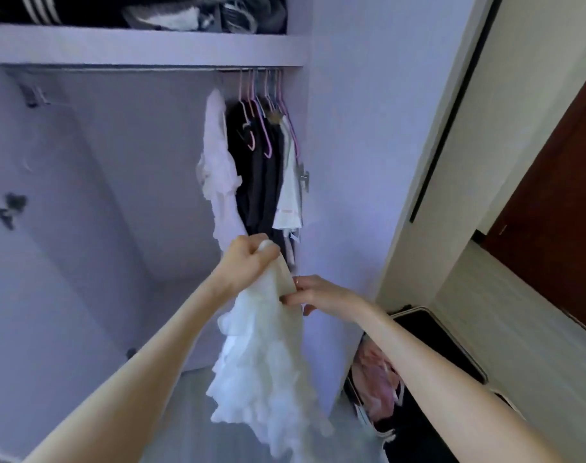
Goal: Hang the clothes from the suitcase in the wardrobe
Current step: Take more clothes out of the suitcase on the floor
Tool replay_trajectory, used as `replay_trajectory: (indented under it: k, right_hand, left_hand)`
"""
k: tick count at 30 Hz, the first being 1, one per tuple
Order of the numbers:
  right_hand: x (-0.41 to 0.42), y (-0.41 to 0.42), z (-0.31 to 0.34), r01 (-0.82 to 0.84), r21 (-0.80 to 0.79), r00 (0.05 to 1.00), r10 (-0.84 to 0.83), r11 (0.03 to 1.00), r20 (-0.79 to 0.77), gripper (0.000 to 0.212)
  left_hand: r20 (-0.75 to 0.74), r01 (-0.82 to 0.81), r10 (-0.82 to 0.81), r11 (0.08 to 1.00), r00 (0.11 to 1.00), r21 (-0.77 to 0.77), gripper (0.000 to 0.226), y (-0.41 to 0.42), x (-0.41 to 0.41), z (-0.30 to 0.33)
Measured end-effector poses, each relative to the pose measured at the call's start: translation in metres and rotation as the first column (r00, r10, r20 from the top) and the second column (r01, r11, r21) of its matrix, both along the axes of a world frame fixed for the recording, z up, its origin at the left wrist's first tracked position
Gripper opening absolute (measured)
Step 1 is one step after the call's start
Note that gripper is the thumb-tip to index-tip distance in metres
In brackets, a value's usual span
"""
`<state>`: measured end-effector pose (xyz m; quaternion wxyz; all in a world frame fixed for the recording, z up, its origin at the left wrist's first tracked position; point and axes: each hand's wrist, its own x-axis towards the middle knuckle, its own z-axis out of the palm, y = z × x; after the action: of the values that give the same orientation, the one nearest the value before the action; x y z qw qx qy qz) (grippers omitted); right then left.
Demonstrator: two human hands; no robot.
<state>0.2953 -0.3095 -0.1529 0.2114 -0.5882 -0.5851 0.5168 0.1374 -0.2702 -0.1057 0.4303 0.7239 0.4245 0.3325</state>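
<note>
White ruffled garment (265,355): hangs lengthwise straight down from my left hand (248,262), fist clenched round its top; rail (118,69) well above
Right hand (313,294): pinching its waistband, nearer the suitcase (415,372)

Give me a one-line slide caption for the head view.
Both hands, left and right, hold a white ruffled garment before the wardrobe rail, open suitcase at right.

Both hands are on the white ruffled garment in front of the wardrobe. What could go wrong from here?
1. No hanger shows in the white ruffled garment; its hem could drag on the floor.
2. The rail sits well above both hands, so a lift might snag the hung clothes.
</note>
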Motion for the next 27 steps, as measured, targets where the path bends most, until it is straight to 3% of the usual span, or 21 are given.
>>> replay_trajectory:
  k: [6,7,9,10,15,20,24,27]
  right_hand:
    - [-0.068,0.053,-0.002,-0.153,-0.056,0.986,0.156,0.987,0.058,0.008]
    - [-0.075,0.063,-0.004,-0.162,-0.068,0.980,0.169,0.984,0.109,0.016]
    - [-0.089,0.086,-0.014,-0.250,-0.053,0.934,0.255,0.967,0.249,0.065]
    - [-0.096,0.096,-0.019,-0.299,-0.079,0.895,0.308,0.951,0.323,0.076]
    - [-0.109,0.145,-0.033,-0.453,-0.114,0.689,0.429,0.884,0.584,0.047]
    - [-0.096,0.219,-0.035,-0.501,-0.154,0.534,0.444,0.852,0.719,0.025]
    - [-0.089,0.277,-0.031,-0.547,-0.139,0.429,0.420,0.825,0.800,0.039]
    - [-0.087,0.317,-0.029,-0.570,-0.111,0.362,0.370,0.814,0.856,0.039]
  left_hand:
    - [0.055,-0.294,0.293,0.955,0.955,0.029,0.034,0.034,-0.094,0.007]
    - [0.080,-0.337,0.335,0.942,0.939,0.004,0.030,0.040,-0.105,0.008]
    - [0.151,-0.429,0.434,0.901,0.888,-0.066,0.023,0.048,-0.126,0.012]
    - [0.195,-0.472,0.487,0.873,0.851,-0.119,0.026,0.054,-0.135,0.013]
    - [0.301,-0.578,0.640,0.768,0.707,-0.277,0.022,0.094,-0.166,0.021]
    - [0.218,-0.654,0.727,0.683,0.651,-0.326,0.019,0.153,-0.188,0.022]
    - [0.115,-0.640,0.681,0.724,0.723,-0.258,0.025,0.198,-0.199,0.010]
    - [-0.105,-0.617,0.609,0.780,0.786,-0.104,0.030,0.223,-0.214,-0.003]
